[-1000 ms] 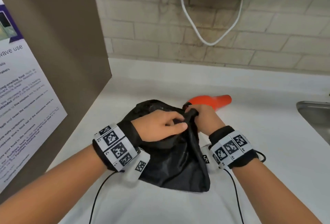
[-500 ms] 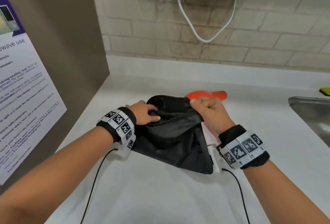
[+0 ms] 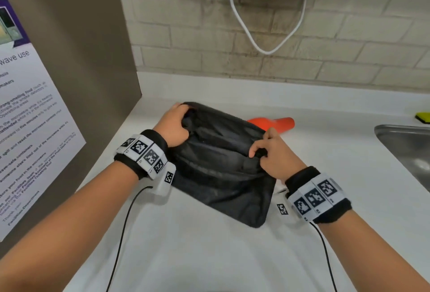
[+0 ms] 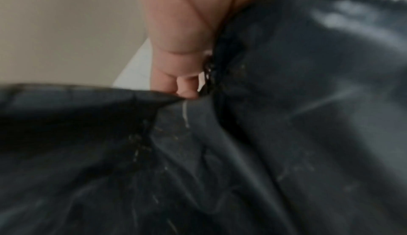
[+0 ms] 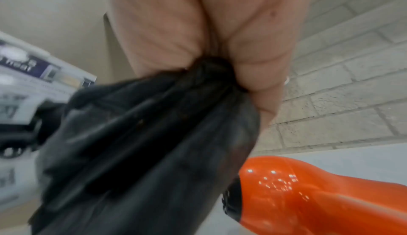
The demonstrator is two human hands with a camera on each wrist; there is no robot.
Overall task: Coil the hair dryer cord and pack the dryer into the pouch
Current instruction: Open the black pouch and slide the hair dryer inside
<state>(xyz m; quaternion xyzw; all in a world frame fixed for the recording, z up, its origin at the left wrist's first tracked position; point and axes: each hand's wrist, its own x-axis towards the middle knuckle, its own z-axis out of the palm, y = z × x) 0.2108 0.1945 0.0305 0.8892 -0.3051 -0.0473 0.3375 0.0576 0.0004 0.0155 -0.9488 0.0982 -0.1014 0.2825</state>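
A black pouch (image 3: 223,175) lies on the white counter (image 3: 209,257), its mouth stretched wide between both hands. My left hand (image 3: 174,126) grips the far-left end of the rim, fingers curled into the fabric (image 4: 176,75). My right hand (image 3: 267,150) pinches the near-right end of the rim; the right wrist view shows bunched black cloth (image 5: 211,71) in its fist. The orange hair dryer (image 3: 277,123) lies on the counter just behind the pouch, mostly hidden by it; its glossy body (image 5: 308,195) shows close under my right hand. Its cord is not visible.
A brown panel with a printed poster (image 3: 30,129) walls off the left side. A steel sink (image 3: 409,150) sits at the right edge, a yellow sponge (image 3: 423,117) behind it. A white cable (image 3: 256,43) hangs on the brick wall above.
Both hands have moved apart along the pouch rim, left hand going far-left and right hand coming nearer, spreading the once-bunched mouth open. The dryer has stayed put.
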